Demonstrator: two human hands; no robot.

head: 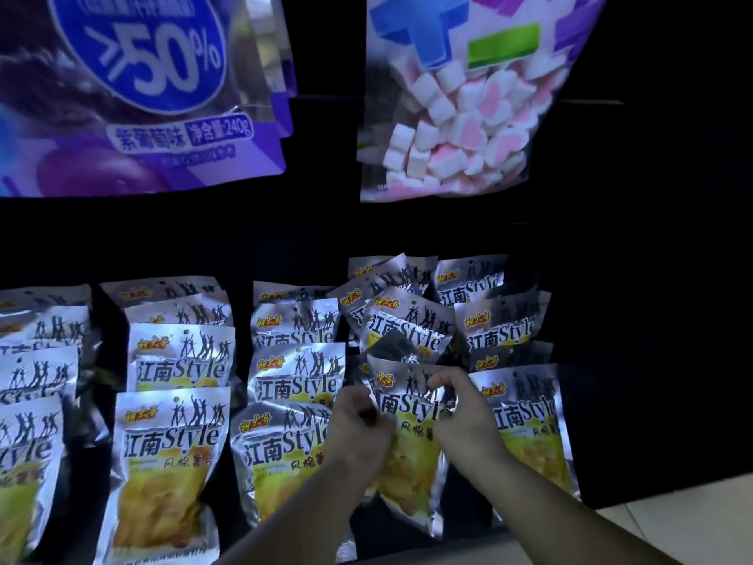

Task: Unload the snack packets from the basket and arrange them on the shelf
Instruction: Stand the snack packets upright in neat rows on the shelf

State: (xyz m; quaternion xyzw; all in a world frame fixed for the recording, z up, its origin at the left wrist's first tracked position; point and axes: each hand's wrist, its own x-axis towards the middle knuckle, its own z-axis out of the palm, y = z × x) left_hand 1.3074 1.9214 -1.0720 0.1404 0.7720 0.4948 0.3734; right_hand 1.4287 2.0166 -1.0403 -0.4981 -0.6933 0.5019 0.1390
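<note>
A silver and yellow snack packet (409, 454) stands at the front of a row on the dark lower shelf (603, 442). My left hand (358, 426) grips its left edge and my right hand (460, 413) grips its upper right edge. Behind it lie tilted, jumbled packets (407, 328) of the same kind. Neat rows of matching packets (171, 454) fill the shelf to the left, and another row (525, 426) stands to the right. No basket is in view.
Close overhead hang a large purple bag (142, 95) and a bag of pink and white marshmallows (460, 116). The shelf's right part is dark. Pale floor (692, 519) shows at the lower right.
</note>
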